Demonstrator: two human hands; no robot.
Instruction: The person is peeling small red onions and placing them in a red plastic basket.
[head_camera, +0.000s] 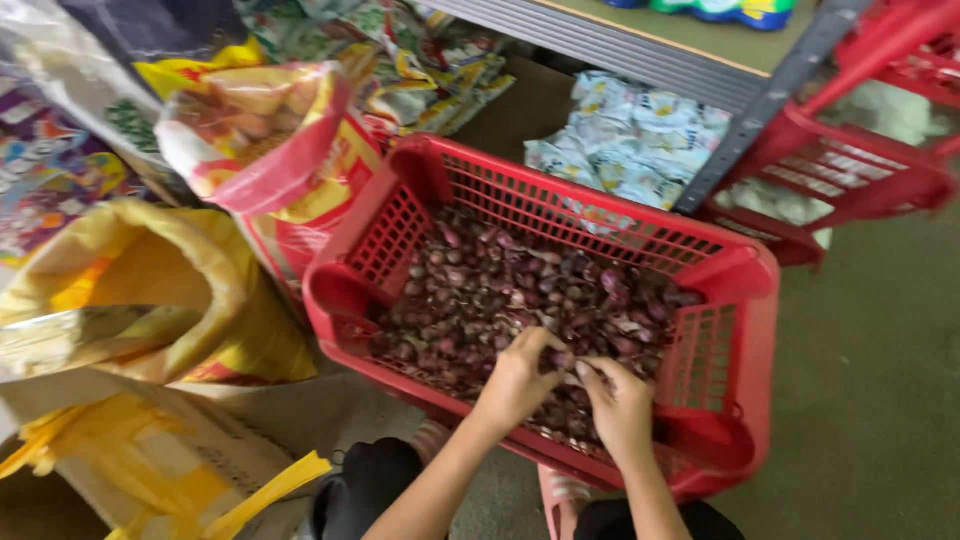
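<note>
Both your hands meet over a red plastic crate of shallots. Your left hand and right hand pinch one shallot between them.

a yellow sack is lying open at the left, and a red and yellow sack is standing behind it. pale blue packets are piled beyond the crate, green and yellow packets are stacked above, and a strapped carton is sitting below.
</note>
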